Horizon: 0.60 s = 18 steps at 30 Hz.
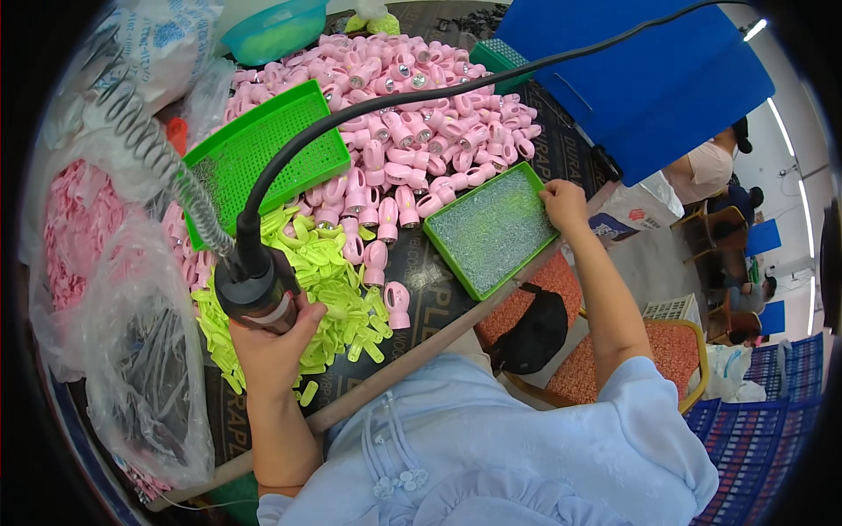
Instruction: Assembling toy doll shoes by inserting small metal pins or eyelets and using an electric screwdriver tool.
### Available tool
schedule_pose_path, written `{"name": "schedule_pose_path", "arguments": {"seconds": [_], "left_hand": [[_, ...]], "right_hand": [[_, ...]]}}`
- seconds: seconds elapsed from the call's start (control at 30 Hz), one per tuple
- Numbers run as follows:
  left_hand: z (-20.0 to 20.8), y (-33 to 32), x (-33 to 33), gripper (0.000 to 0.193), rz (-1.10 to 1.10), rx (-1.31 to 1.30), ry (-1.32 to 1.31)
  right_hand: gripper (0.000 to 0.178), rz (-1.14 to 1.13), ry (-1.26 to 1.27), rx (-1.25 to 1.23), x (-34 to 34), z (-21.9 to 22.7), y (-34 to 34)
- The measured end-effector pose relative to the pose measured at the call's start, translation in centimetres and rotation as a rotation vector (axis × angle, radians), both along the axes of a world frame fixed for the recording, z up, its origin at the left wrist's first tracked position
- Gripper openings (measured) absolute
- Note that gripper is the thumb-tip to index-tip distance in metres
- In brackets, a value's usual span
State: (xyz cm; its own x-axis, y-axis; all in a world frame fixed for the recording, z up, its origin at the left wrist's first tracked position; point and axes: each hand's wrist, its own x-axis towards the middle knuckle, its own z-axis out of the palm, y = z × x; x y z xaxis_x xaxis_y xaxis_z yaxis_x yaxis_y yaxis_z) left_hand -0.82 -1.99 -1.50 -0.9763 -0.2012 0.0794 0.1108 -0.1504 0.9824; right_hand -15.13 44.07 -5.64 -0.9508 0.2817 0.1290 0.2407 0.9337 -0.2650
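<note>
My left hand [274, 346] is wrapped round a dark electric screwdriver [256, 294], which hangs from a coiled spring and a thick black cable. Under it spreads a heap of flat yellow-green plastic pieces [329, 307]. My right hand [563, 209] has its fingers closed at the right rim of a shallow green tray [481, 296]. A layer of small silvery parts [491, 230], perhaps screws, covers that tray's bottom. Behind both hands lies a large pile of pink plastic torch-like bodies [408, 131]; several stray ones, such as one pink body [396, 304], lie nearer me.
A second green tray [272, 145], perforated, rests tilted on the pile. Clear plastic bags [145, 351] crowd the left side. A turquoise basin [276, 31] stands at the back, a blue panel [631, 79] at the back right. An orange chair [623, 364] is right of the table edge.
</note>
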Motion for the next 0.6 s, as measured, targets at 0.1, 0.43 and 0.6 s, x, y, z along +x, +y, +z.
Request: {"name": "schedule_pose_path", "arguments": {"seconds": [0.1,0.43,0.6], "left_hand": [[0.1,0.1,0.1,0.034,0.003,-0.002,-0.011],[0.1,0.1,0.2,0.033,-0.021,0.003,-0.024],[0.2,0.3,0.2,0.033,-0.027,0.017,-0.025]], "right_hand": [[0.018,0.11,-0.047,-0.087,0.8,1.0,-1.6],[0.02,0.057,0.036,-0.103,0.7,-0.3,-1.0],[0.019,0.005,0.047,-0.107,0.2,-0.2,-1.0]]}}
